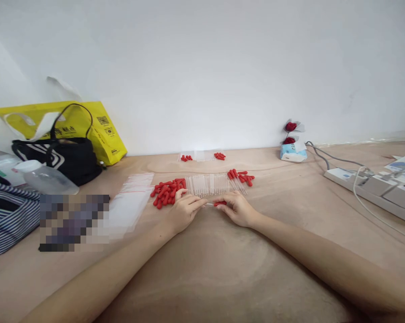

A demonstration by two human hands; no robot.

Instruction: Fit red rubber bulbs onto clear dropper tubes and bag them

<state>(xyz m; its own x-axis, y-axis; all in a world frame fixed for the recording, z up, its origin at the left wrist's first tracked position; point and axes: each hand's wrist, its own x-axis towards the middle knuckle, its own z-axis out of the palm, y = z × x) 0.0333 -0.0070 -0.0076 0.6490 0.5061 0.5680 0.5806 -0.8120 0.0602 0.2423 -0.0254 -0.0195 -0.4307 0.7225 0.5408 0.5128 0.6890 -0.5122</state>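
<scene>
My left hand (186, 210) pinches one end of a thin clear tube (209, 204), which looks like a dropper pipette. The fingers of my right hand (237, 208) are closed on a red rubber bulb (219, 203) at the tube's other end; whether the bulb is fully seated cannot be seen. Just beyond both hands lies a row of clear tubes (205, 184), side by side. Left of the row, partly behind my left hand, is a heap of red rubber bulbs (165, 193). On the right, several tubes with red bulbs (244, 178) lie together.
Clear zip bags (130, 202) lie to the left. Near the wall are bagged red bulbs (202, 155). A yellow bag (110, 130), a black bag (71, 161), a plastic bottle (50, 178) and a striped bag (10, 220) stand left. A power strip (370, 190) with cables and a tissue pack (293, 152) sit right.
</scene>
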